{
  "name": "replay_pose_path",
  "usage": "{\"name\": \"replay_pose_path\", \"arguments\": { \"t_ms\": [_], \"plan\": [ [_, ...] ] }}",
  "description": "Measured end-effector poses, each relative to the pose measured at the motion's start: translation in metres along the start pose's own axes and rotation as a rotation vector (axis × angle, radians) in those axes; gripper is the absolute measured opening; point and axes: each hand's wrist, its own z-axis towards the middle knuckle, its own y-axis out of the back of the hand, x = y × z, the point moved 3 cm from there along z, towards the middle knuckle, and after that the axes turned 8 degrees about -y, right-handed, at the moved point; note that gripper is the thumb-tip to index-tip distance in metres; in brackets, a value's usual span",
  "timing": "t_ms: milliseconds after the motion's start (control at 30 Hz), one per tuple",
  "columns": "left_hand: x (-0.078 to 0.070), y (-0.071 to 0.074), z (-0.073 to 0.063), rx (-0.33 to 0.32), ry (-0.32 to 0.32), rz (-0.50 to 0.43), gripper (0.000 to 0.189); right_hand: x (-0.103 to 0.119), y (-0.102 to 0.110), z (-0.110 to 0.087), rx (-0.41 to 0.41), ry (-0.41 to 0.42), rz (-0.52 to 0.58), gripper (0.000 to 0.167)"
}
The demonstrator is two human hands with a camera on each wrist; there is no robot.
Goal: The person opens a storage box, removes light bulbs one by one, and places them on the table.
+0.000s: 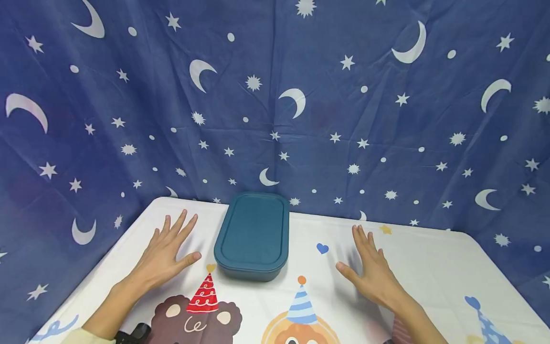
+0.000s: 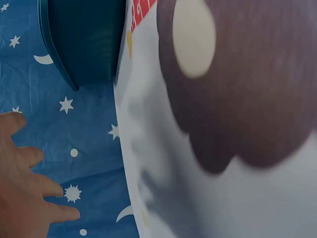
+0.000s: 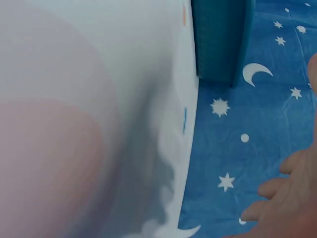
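Observation:
A teal rectangular box with a flat lid [image 1: 255, 234] stands toward the back of the table, between the two hands. The left hand [image 1: 165, 251] is spread above the table to the left of the box, apart from it and holding nothing. On the other side, the right hand [image 1: 370, 272] hovers with its fingers extended, farther from the box and also holding nothing. In the left wrist view the box [image 2: 86, 42] shows its side wall, with the fingers of the left hand [image 2: 25, 183] below it. The right wrist view has the box [image 3: 220, 39] at the top and the right hand [image 3: 290, 198] at lower right.
A white tablecloth [image 1: 318, 291] printed with party-hat animals covers the table. Behind and at the sides hangs a blue curtain [image 1: 318, 119] with moons and stars, close behind the box. A black strap piece [image 1: 139, 330] shows by the left wrist.

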Motion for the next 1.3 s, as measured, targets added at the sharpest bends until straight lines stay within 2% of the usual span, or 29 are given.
{"name": "replay_pose_path", "arguments": {
  "t_ms": [300, 600, 800, 1000, 1167, 1300],
  "plan": [
    [-0.010, -0.015, 0.000, 0.000, 0.004, -0.056, 0.085, 0.015, -0.019, -0.001, 0.013, 0.028, 0.089, 0.093],
    [-0.020, -0.025, 0.003, -0.017, 0.023, -0.143, 0.088, 0.047, -0.040, 0.006, 0.033, 0.030, 0.137, 0.096],
    [-0.032, -0.033, 0.007, -0.025, 0.012, -0.226, 0.088, 0.071, -0.055, 0.010, 0.071, 0.045, 0.250, 0.095],
    [-0.033, -0.037, 0.009, -0.012, 0.036, -0.299, 0.088, 0.092, -0.068, 0.021, 0.101, 0.027, 0.365, 0.095],
    [-0.032, -0.046, 0.006, -0.007, 0.043, -0.392, 0.094, 0.099, -0.083, 0.022, 0.086, 0.017, 0.476, 0.096],
    [-0.032, -0.051, 0.005, -0.002, 0.058, -0.420, 0.106, 0.099, -0.092, 0.020, 0.094, -0.020, 0.540, 0.096]
  ]
}}
